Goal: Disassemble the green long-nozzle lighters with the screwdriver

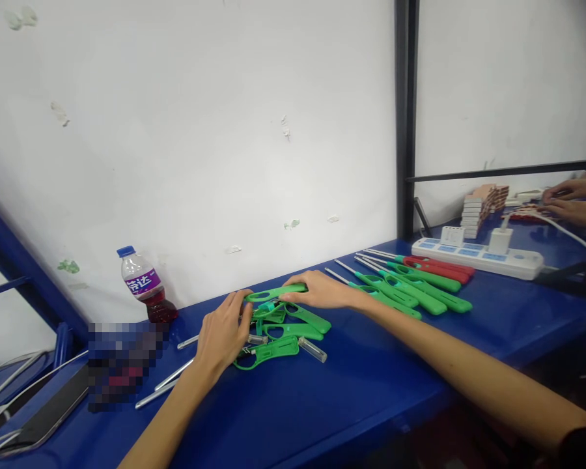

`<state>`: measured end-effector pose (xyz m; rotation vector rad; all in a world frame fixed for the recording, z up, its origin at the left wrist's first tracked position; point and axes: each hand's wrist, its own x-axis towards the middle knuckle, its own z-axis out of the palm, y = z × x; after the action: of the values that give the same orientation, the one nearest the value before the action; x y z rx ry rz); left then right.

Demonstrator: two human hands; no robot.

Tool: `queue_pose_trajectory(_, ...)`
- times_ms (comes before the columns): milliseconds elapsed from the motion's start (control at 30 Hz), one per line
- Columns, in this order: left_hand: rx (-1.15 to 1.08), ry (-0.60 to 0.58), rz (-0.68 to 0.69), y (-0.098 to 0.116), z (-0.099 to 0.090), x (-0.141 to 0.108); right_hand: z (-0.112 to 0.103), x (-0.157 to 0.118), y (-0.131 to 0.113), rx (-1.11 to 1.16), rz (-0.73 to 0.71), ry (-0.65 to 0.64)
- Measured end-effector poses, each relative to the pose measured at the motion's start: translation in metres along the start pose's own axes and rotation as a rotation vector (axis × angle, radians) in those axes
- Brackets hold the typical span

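My right hand [317,290] pinches one end of a green lighter casing half [268,293]. At its other end is my left hand [224,335], fingers bent round it. Beneath my hands lie more parts: a green handle piece [278,350], another green casing half [310,318] and a small clear fuel tank [312,350]. Several metal lighter tubes [172,376] stick out to the left, their inner ends partly hidden by my left hand. To the right, whole green stick lighters [415,293] lie side by side, with red ones [442,266] behind them.
A bottle of dark red drink [147,286] stands at the wall, left. A white power strip [478,257] with plugged-in adapters lies behind the lighters. Stacked small boxes [473,212] and another person's hands [573,202] are far right. The blue table [351,404] has a front edge.
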<state>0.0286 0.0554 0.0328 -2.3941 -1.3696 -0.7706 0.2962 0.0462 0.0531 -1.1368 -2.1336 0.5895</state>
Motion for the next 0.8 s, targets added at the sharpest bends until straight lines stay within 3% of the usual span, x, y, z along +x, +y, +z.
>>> queue_pose_trajectory(400,-0.004,0.086,-0.024,0.001,0.006,0.002,0.008,0.001,0.002,-0.165,-0.004,0.142)
queue_pose_trajectory(800,-0.025,0.232,0.055,0.003,0.007,-0.001,0.009,0.003,0.003,0.115,0.161,0.198)
